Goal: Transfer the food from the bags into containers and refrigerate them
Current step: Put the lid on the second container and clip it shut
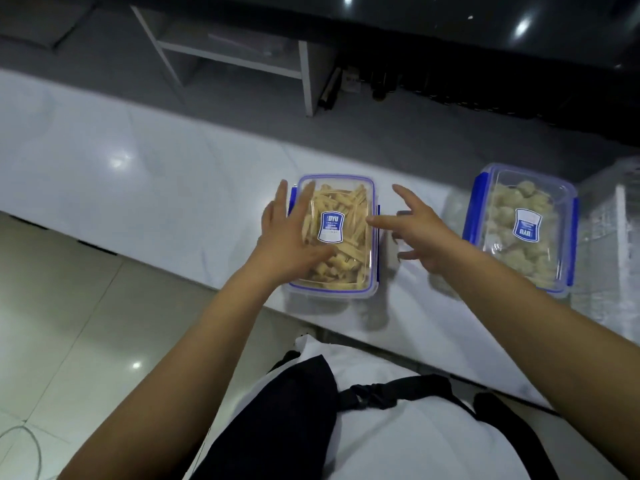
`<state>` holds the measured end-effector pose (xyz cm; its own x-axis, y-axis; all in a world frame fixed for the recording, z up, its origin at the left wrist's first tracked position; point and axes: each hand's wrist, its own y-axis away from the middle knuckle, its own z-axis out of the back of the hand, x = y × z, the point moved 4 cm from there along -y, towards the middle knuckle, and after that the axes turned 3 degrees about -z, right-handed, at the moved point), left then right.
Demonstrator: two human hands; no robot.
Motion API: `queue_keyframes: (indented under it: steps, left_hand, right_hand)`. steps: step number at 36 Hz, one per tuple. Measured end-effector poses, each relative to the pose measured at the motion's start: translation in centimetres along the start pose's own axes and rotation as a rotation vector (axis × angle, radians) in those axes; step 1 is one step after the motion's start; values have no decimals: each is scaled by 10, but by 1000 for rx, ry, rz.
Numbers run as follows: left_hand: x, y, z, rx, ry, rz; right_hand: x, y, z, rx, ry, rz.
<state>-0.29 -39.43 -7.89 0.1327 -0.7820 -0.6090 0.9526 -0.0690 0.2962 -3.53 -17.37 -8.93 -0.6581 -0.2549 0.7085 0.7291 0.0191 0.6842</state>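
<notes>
- Your left hand [289,237] lies spread on the lidded container of yellow strips [341,233].
- Your right hand [420,237], fingers splayed, hovers beside it.
- Beyond your right fingers: the dumpling container [523,230].

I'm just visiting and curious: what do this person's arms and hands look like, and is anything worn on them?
Both forearms are bare as far as the frame shows: no sleeves in view. The left hand and right hand wear no gloves; no rings or watch are visible, though the picture is blurred. Lower down are a white top and a black strap with a buckle.
</notes>
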Motion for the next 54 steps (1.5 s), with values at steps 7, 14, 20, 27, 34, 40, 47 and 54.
queue_keyframes:
  steps: [7, 14, 20, 27, 34, 40, 47, 54]
  left_hand:
    - [-7, 3, -34, 174, -363, -114]
    - [3, 4, -38, 220, -342, -175]
    - [3, 4, -38, 207, -307, -185]
    - [1, -1, -39, 200, -338, -195]
    - [10, 3, -21, 111, 5, -281]
    - [46, 8, 4, 71, 635, 37]
    - [53, 7, -4, 227, 959, 201]
    - [17, -24, -12, 328, 886, 113]
  right_hand:
    - [-5, -11, -12, 107, -30, -182]
    - [-3, -3, -11, -43, -8, -153]
    - [4, 5, -15, -113, 7, -87]
    - [4, 6, -21, -214, 82, -43]
    - [-1, 15, -24, -214, 10, -17]
    - [-19, 32, -32, -206, -186, -14]
    - [-39, 47, -36, -186, -379, 7]
    - [-16, 47, -20, -221, -247, 247]
